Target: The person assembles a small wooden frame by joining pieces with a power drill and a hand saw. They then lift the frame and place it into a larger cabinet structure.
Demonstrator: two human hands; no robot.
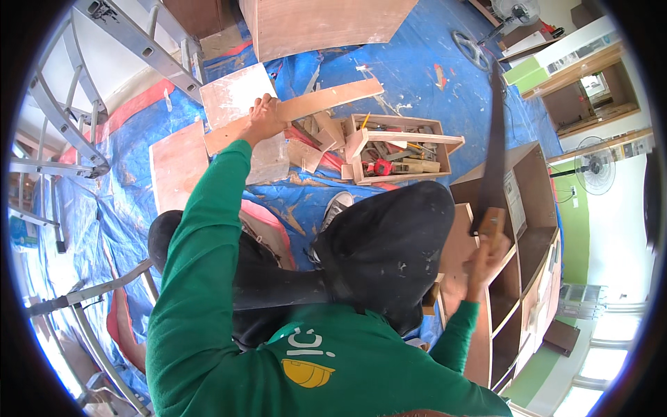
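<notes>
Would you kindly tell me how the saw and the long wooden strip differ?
The saw has a dark blade, while the long wooden strip is light brown. The saw stands nearly vertical in the picture, whereas the strip slants crosswise. The right hand grips the saw, but the left hand is laid on the strip. Both are narrow.

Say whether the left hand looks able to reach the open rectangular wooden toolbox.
Probably yes: the left hand rests on a long flat wooden strip, but only low, loose wooden offcuts seem to lie before the toolbox.
</notes>
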